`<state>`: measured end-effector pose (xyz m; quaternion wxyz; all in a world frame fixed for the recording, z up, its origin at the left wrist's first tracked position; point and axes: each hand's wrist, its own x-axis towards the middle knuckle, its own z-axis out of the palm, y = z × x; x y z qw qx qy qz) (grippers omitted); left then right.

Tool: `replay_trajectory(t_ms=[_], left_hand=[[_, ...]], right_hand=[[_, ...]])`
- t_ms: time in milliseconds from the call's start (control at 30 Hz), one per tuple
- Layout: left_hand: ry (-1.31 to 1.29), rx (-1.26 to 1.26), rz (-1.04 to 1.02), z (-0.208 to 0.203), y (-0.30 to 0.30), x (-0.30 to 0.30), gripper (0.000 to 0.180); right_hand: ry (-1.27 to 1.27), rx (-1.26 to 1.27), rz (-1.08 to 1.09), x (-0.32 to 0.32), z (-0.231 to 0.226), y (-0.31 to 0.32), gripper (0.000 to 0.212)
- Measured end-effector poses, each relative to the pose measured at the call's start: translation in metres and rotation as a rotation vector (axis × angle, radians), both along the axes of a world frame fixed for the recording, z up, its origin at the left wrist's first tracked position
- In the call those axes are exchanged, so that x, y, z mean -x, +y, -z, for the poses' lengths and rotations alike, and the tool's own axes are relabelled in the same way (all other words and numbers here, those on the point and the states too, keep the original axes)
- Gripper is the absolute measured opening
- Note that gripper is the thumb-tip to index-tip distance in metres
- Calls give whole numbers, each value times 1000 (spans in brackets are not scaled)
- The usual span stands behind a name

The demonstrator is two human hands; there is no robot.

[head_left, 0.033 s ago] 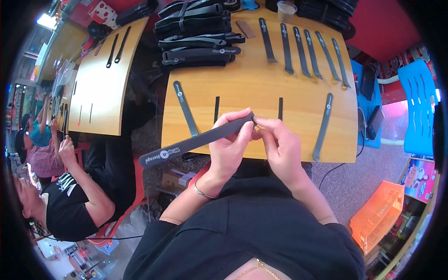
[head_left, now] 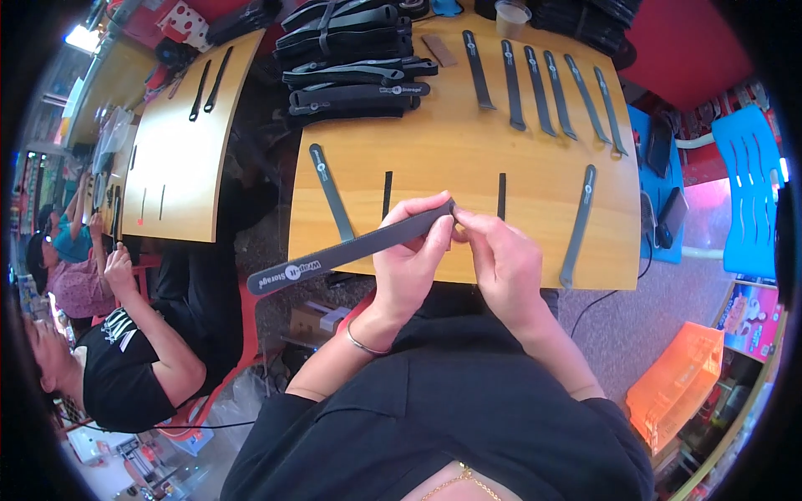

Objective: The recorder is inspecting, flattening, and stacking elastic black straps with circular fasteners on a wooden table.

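My left hand (head_left: 409, 255) is closed round a dark grey strap (head_left: 351, 253) with a rounded end and a white print. The strap slants down to the left, past the table's near edge. At its upper end my right hand (head_left: 505, 259) pinches with thumb and fingers; what lies between those fingertips is partly hidden. A similar strap (head_left: 332, 192) lies on the table left of my hands, another strap (head_left: 579, 225) to the right. Beyond my hands are two short black strips, one at left (head_left: 388, 194) and one at right (head_left: 502, 194).
Stacked, bundled straps (head_left: 351, 50) fill the table's far left. Several single straps (head_left: 535, 88) lie in a row at far right, near a cup (head_left: 511, 17). An orange crate (head_left: 675, 388) stands at lower right. A person (head_left: 150, 359) sits at left by another table (head_left: 180, 150).
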<state>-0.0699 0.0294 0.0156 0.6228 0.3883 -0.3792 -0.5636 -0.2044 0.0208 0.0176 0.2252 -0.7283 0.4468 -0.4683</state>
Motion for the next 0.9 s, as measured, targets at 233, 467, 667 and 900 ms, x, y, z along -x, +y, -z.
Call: replay_trajectory(t_ms=[233, 467, 667, 900], left_hand=[[13, -135, 82, -11, -6, -8, 24], [-64, -147, 63, 3, -11, -11, 41], [-222, 21, -32, 4, -9, -2, 44], [-244, 39, -60, 17, -8, 0, 15]], right_hand=[[-341, -397, -97, -3, -5, -1, 29], [-149, -346, -79, 1, 1, -3, 18], [-201, -485, -43, 5, -5, 0, 16], [-161, -415, -7, 2, -5, 0, 15]])
